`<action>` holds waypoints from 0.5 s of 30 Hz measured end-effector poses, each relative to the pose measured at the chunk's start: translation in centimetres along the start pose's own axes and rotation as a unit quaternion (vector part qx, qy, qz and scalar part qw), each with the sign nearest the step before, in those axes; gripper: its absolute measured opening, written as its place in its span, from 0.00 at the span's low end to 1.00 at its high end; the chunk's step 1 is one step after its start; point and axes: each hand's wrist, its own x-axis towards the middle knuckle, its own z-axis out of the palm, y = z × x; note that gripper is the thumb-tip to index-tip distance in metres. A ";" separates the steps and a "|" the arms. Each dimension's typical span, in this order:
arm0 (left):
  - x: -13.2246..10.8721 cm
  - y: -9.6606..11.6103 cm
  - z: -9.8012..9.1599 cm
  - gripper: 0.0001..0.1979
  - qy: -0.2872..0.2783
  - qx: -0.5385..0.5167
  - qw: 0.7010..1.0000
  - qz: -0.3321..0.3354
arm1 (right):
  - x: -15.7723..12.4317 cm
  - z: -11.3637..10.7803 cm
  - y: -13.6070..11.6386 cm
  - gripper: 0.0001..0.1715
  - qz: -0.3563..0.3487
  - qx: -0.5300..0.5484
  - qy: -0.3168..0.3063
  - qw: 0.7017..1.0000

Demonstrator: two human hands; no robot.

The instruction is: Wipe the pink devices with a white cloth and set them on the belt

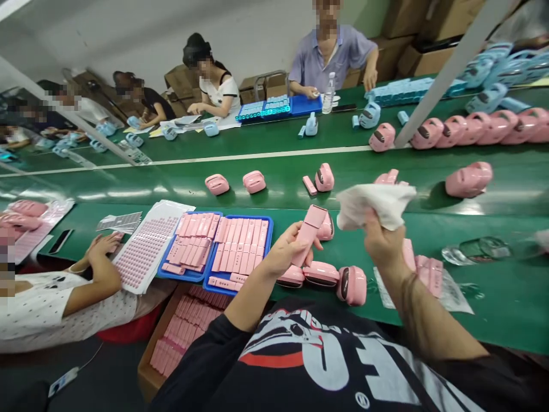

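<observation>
My left hand [283,250] is closed around a flat, oblong pink plastic piece [312,222], held tilted above the green bench. Just behind that piece shows part of a rounded pink housing [328,226]; whether my fingers touch it I cannot tell. A crumpled white cloth [375,205] is gripped in my right hand [381,237], to the right of the pink piece and apart from it. Below my hands, near the bench edge, several rounded pink housings [352,285] with dark fronts stand in a row. More oblong pink pieces [429,274] lie on clear plastic beside my right forearm.
Left of me, two blue trays [269,229] hold rows of oblong pink pieces, above a carton [148,366] of more. Pink housings [254,181] sit spaced along the line. A glass bottle [480,250] lies at right. Co-workers sit opposite and at left; a slanting post [450,68] stands ahead.
</observation>
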 end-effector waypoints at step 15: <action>0.1 -1.1 3.9 0.33 0.059 -0.096 0.993 -0.041 | -0.1 1.1 -1.8 0.13 -0.187 0.094 -0.081 0.975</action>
